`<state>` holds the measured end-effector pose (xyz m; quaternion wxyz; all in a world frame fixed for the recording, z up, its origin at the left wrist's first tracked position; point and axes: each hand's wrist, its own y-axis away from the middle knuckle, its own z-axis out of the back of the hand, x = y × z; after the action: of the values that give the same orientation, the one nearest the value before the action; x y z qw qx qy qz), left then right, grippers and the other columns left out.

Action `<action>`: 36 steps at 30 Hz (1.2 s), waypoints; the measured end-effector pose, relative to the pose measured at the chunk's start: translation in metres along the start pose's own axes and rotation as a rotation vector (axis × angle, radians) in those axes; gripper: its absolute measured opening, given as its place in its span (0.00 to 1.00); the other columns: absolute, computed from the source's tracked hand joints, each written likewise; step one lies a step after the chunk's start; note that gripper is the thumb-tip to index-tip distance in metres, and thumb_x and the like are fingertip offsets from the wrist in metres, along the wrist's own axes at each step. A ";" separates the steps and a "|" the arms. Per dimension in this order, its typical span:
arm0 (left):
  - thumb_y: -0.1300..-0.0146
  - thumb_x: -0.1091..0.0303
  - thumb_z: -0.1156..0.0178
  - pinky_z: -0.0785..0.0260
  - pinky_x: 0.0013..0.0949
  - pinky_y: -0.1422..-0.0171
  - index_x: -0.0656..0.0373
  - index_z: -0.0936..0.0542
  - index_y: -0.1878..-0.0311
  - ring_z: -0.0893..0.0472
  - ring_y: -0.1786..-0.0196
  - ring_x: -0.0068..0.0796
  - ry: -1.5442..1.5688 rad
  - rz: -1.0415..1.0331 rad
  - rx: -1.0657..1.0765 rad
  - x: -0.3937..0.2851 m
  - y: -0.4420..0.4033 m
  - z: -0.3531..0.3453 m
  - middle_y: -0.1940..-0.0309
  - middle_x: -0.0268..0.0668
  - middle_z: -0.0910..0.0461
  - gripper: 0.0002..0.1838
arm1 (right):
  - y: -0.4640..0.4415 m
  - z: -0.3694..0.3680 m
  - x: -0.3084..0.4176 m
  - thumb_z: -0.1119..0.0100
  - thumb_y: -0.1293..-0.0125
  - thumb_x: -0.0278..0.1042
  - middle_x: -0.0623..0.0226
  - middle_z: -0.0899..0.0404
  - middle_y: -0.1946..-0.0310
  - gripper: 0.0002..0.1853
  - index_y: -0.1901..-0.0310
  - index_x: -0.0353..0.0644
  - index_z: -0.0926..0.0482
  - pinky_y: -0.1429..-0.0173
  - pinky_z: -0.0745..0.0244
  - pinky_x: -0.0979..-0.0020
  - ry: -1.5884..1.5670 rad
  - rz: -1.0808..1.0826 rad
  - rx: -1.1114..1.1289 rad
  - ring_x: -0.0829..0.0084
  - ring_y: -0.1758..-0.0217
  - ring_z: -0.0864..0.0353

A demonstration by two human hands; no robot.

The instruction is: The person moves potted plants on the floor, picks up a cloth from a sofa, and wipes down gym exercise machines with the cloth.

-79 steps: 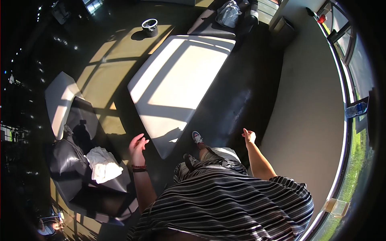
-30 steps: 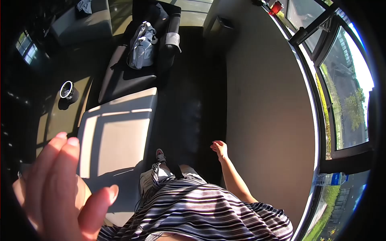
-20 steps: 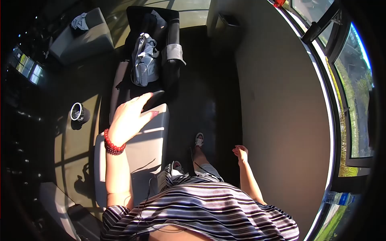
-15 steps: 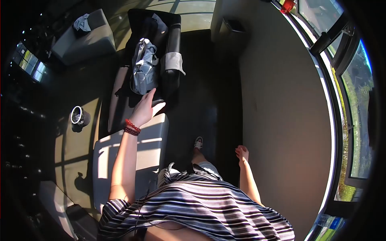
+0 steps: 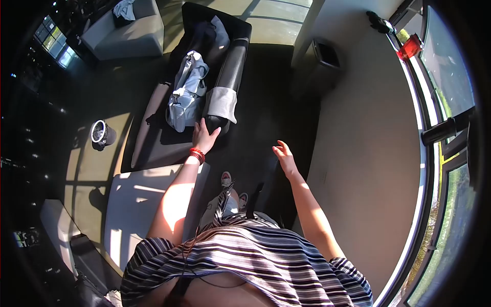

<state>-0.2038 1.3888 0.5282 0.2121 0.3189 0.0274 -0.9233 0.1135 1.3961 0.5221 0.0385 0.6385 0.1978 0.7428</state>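
Observation:
My left hand (image 5: 205,137), with red bead bracelets at the wrist, reaches forward with thumb and fingers apart. It overlaps the near end of a dark rounded armrest (image 5: 232,69); I cannot tell whether they touch. A light grey cloth (image 5: 222,102) hangs over that armrest just beyond my fingertips. Left of the cloth, a grey-blue bag (image 5: 185,100) with straps lies on the dark sofa (image 5: 151,128). My right hand (image 5: 285,154) is held out over the floor near the wall, fingers loosely spread and nothing in them.
A pale sunlit bench (image 5: 138,199) stands beside my left arm. Further left is a small bin (image 5: 104,134) with a white rim. A dark-topped bin (image 5: 325,56) stands by the wall (image 5: 360,133). Windows (image 5: 450,204) line the right side, with a red object (image 5: 410,47) there.
I have stepped nearer the sofa. My left hand has shifted right, from beside the bag to the armrest's end. My right hand has risen forward and its fingers have spread.

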 end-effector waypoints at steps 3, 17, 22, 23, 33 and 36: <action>0.47 0.40 0.42 0.46 0.50 0.34 0.56 0.45 0.33 0.43 0.34 0.57 -0.116 -0.027 -0.093 -0.006 -0.036 -0.024 0.35 0.61 0.48 0.45 | -0.043 -0.019 0.004 0.41 0.39 0.47 0.52 0.35 0.43 0.33 0.37 0.41 0.41 0.38 0.37 0.68 -0.003 0.005 0.069 0.63 0.40 0.33; 0.58 0.37 0.37 0.42 0.60 0.40 0.52 0.54 0.30 0.38 0.37 0.54 -0.592 0.099 -0.104 -0.043 -0.229 -0.126 0.33 0.54 0.50 0.57 | -0.225 0.002 0.059 0.41 0.39 0.45 0.55 0.25 0.51 0.32 0.38 0.39 0.39 0.41 0.34 0.69 0.079 -0.043 0.166 0.67 0.47 0.27; 0.71 0.40 0.27 0.41 0.61 0.40 0.51 0.59 0.29 0.40 0.35 0.54 -0.638 0.207 0.123 -0.092 -0.283 -0.107 0.32 0.53 0.53 0.68 | -0.258 0.028 0.061 0.43 0.38 0.41 0.60 0.24 0.55 0.28 0.39 0.41 0.38 0.45 0.33 0.69 -0.084 -0.184 0.056 0.71 0.49 0.25; 0.71 0.40 0.27 0.40 0.62 0.40 0.51 0.59 0.29 0.40 0.35 0.54 -0.652 0.213 0.124 -0.097 -0.294 -0.109 0.32 0.53 0.53 0.68 | -0.263 0.033 0.063 0.43 0.38 0.41 0.60 0.24 0.55 0.28 0.39 0.41 0.38 0.46 0.32 0.68 -0.105 -0.221 0.052 0.70 0.50 0.25; 0.41 0.37 0.56 0.42 0.69 0.44 0.46 0.51 0.30 0.41 0.35 0.58 -0.706 0.301 0.016 -0.130 -0.394 -0.147 0.33 0.51 0.51 0.40 | -0.387 0.097 0.090 0.44 0.38 0.36 0.63 0.21 0.62 0.23 0.42 0.38 0.34 0.56 0.27 0.73 -0.130 -0.278 0.117 0.74 0.61 0.21; 0.47 0.47 0.40 0.46 0.67 0.39 0.45 0.57 0.29 0.46 0.33 0.57 -0.753 0.296 0.073 -0.153 -0.426 -0.154 0.32 0.51 0.55 0.48 | -0.437 0.118 0.109 0.45 0.37 0.35 0.62 0.21 0.62 0.22 0.44 0.38 0.33 0.56 0.27 0.73 -0.075 -0.264 0.150 0.72 0.60 0.20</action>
<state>-0.1812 1.8621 0.4613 0.3264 -0.0339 -0.1313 -0.9354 0.1224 1.8600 0.4863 0.0953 0.6353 0.3334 0.6901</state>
